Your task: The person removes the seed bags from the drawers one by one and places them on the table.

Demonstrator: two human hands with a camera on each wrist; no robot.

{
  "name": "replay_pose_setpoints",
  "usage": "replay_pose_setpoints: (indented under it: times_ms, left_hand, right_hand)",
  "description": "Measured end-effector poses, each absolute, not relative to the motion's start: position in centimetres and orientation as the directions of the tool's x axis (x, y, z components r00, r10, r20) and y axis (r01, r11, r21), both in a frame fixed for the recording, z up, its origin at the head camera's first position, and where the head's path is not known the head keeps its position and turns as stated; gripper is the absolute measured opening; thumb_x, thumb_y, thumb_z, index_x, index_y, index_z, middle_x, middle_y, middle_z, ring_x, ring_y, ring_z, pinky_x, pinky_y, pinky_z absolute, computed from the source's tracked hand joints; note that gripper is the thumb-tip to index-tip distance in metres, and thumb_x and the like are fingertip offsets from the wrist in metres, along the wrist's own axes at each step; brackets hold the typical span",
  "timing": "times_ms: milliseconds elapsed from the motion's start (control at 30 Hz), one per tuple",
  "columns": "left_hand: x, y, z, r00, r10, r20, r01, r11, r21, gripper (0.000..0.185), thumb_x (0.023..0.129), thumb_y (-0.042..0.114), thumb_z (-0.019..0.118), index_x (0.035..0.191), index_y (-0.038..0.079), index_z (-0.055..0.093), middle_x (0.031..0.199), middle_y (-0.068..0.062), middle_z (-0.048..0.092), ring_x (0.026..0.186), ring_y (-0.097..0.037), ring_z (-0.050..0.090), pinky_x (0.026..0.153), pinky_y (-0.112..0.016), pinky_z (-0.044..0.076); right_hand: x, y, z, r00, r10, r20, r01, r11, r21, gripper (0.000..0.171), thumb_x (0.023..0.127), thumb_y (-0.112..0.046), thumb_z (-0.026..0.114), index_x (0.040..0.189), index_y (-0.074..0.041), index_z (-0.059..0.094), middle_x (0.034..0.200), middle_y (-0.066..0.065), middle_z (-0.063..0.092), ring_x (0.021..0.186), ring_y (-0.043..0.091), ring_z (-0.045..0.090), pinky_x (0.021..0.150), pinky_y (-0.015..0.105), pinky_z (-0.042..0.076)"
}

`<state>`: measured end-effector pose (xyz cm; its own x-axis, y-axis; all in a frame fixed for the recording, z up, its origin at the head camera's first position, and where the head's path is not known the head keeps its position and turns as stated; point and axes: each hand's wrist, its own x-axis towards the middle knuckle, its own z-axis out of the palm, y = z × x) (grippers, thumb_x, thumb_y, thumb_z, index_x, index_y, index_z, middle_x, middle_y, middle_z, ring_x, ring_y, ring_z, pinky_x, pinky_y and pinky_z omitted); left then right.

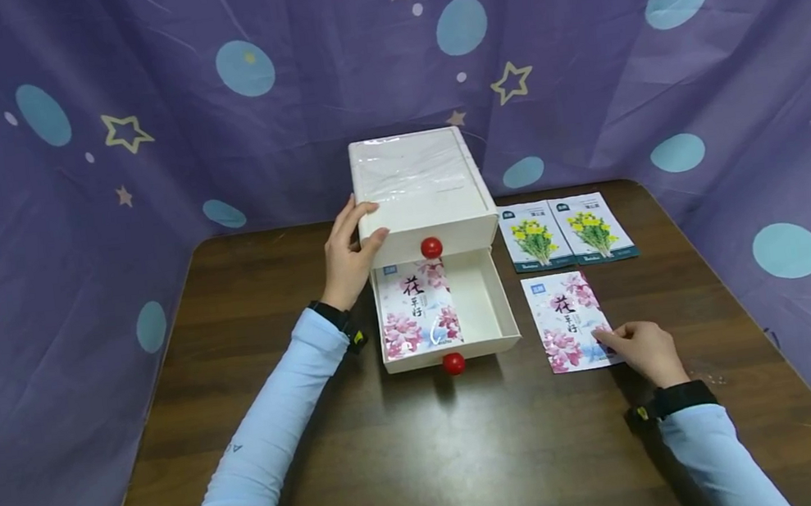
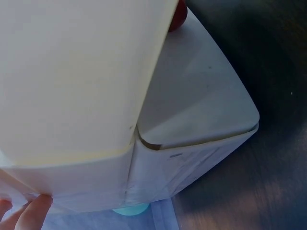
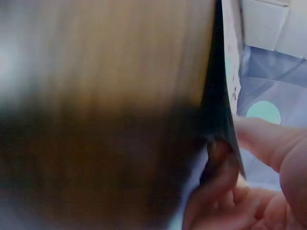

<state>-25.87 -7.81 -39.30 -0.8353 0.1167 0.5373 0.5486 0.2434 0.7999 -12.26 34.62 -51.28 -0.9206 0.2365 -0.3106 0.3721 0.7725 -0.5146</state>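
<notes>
A white two-drawer box (image 1: pixel 416 178) stands at the back of the table, its lower drawer (image 1: pixel 480 299) pulled out. Inside that drawer, on the left, lies a pink-flowered seed packet (image 1: pixel 419 309). My left hand (image 1: pixel 349 255) rests against the box's upper left side, thumb near the front edge; its fingertips (image 2: pixel 36 213) show at the corner of the left wrist view. To the right of the drawer, my right hand (image 1: pixel 644 351) pinches another pink-flowered seed packet (image 1: pixel 565 323) by its lower right corner. The right wrist view shows this packet (image 3: pixel 231 62) edge-on between thumb and fingers.
Two seed packets with yellow flowers, a left one (image 1: pixel 536 235) and a right one (image 1: pixel 592 227), lie side by side right of the box. Red round knobs mark the upper drawer (image 1: pixel 431 248) and the lower one. A purple patterned curtain (image 1: pixel 331 112) hangs behind the table.
</notes>
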Motion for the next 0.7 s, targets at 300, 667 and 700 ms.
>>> replay_pose_setpoints:
  times_ms: [300,667,700]
  left_hand:
    - [-26.4,-7.9,-39.7,-0.837,0.115,0.535,0.546,0.236,0.804,0.048,0.086,0.038,0.064,0.121,0.005,0.057,0.145,-0.02,0.031,0.13,-0.027,0.035,0.081,-0.043,0.05]
    - [-28.6,-8.3,-42.3,-0.841,0.107,0.53,0.539,0.254,0.803,0.057,0.079,0.06,0.058,0.122,0.021,0.059,0.148,0.0,0.03,0.13,-0.018,0.035,0.08,-0.038,0.051]
    - [-28.6,-8.3,-42.3,-0.841,0.105,0.53,0.538,0.255,0.803,0.058,0.079,0.061,0.058,0.122,0.022,0.059,0.148,0.002,0.03,0.13,-0.017,0.034,0.08,-0.037,0.051]
  right_hand:
    - [-13.1,34.4,-50.6,-0.923,0.203,-0.327,0.34,0.83,-0.442,0.057,0.087,-0.052,0.056,0.078,0.004,0.067,0.064,0.007,0.054,0.063,0.024,0.048,0.052,0.032,0.034]
    - [-14.2,34.2,-50.0,-0.902,0.247,-0.354,0.374,0.857,-0.356,0.064,0.084,-0.057,0.056,0.084,0.007,0.066,0.066,0.011,0.055,0.062,0.026,0.049,0.052,0.034,0.038]
    - [-14.2,34.1,-49.9,-0.899,0.258,-0.353,0.38,0.86,-0.341,0.065,0.083,-0.058,0.056,0.084,0.007,0.066,0.066,0.011,0.055,0.061,0.026,0.049,0.051,0.035,0.038]
